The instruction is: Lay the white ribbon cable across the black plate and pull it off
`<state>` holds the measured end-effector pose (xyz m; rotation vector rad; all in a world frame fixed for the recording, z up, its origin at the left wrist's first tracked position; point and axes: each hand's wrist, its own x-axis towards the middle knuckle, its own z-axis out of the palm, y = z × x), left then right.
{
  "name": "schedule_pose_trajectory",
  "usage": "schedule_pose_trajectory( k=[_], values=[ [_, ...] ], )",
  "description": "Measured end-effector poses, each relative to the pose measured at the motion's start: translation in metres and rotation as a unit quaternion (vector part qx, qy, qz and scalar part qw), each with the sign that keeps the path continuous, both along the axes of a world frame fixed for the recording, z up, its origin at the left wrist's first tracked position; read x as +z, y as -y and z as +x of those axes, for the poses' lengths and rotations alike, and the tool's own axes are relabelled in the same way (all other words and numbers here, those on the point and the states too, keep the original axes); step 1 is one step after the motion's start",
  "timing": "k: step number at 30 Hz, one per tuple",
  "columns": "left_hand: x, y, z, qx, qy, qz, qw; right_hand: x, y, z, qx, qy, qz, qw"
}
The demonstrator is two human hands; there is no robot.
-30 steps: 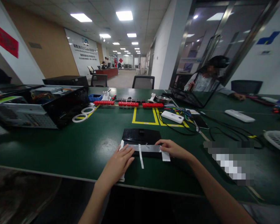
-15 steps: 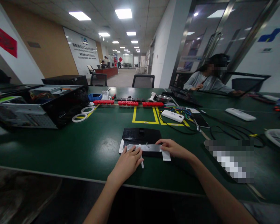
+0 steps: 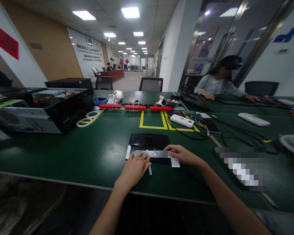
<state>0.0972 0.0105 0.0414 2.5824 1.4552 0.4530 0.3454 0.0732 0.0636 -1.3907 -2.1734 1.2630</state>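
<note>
A flat black panel (image 3: 150, 139) lies on the green table, close to its front edge. Across its near half runs a silver strip (image 3: 159, 153) with a small dark wire-like piece on it. My left hand (image 3: 135, 166) lies on the strip's left part, fingers stretched out. At the strip's right end, the fingers of my right hand (image 3: 183, 154) are closed on its edge. White tape-like pieces show at the panel's left side (image 3: 128, 152), under my right hand (image 3: 175, 162), and as a narrow tail (image 3: 150, 170) beside my left fingers.
An opened computer case (image 3: 51, 111) stands at left, with two white rings (image 3: 84, 122) beside it. Red racks (image 3: 135, 107) line the back. A white oblong device (image 3: 182, 121), black cables and a pixelated object (image 3: 242, 169) lie at right. A co-worker (image 3: 220, 81) sits across.
My hands stay at the strip almost unmoved, and the view shifts slightly. The dark frame in front of the co-worker has been lowered, and that person's hand now rests on the table.
</note>
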Motion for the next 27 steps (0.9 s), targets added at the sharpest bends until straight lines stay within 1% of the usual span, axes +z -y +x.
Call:
schedule_pose_trajectory(
  k=[5,9,12,14,16,18,21,24,27],
  values=[
    [0.0,0.0,0.0,-0.001,0.01,-0.004,1.0,-0.001,-0.001,0.001,0.004,0.001,0.0,1.0],
    [0.003,-0.001,-0.005,-0.006,0.032,-0.005,0.999,-0.001,-0.001,0.002,0.006,-0.002,0.003,1.0],
    [0.007,0.0,-0.016,0.007,0.065,0.015,0.998,-0.002,-0.001,0.003,0.008,-0.006,0.007,1.0],
    [0.009,0.003,-0.028,0.028,0.085,0.033,0.995,-0.001,-0.001,0.003,0.007,-0.001,0.005,1.0],
    [0.007,0.006,-0.043,0.057,0.095,0.045,0.993,0.0,-0.001,0.003,0.006,0.007,0.005,1.0],
    [0.001,0.009,-0.058,0.085,0.093,0.054,0.99,0.001,0.0,0.002,0.006,0.01,0.006,1.0],
    [-0.013,0.012,-0.073,0.116,0.084,0.056,0.988,0.002,0.001,0.001,0.005,0.009,0.005,1.0],
    [-0.027,0.014,-0.078,0.121,0.073,0.052,0.989,0.002,0.0,0.0,0.002,0.013,0.007,1.0],
    [-0.034,0.015,-0.077,0.118,0.061,0.061,0.989,0.001,0.0,0.0,-0.009,0.022,0.004,1.0]
  ],
)
